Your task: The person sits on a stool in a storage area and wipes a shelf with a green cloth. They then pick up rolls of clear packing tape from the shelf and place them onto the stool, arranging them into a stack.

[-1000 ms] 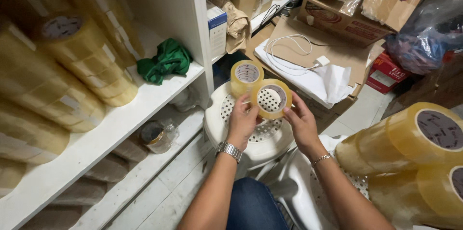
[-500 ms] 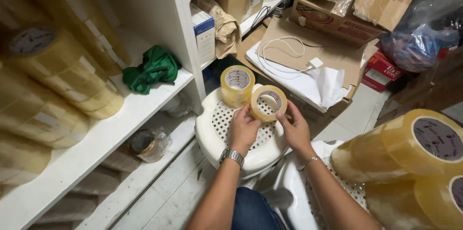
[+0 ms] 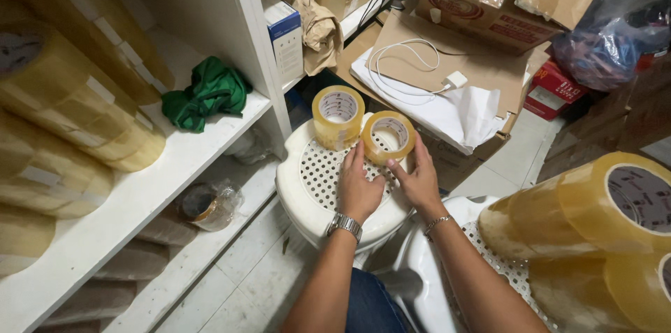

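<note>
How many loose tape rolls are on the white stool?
2: a stack of tape rolls stands at the white stool rear; one tape roll is held by left hand and right hand.

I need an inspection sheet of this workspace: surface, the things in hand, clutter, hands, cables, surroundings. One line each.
Surface: white perforated stool, standing on a tiled floor.
Things in hand: tape roll held tilted on edge; second tape roll touching it on the stool.
Clutter: green cloth on the white shelf; cardboard boxes behind.
Hands: left hand and right hand both grip the tilted roll.
Cables: white cable with plug on flat cardboard.
Surroundings: stacked tape rolls on the shelf, more at right.
</note>
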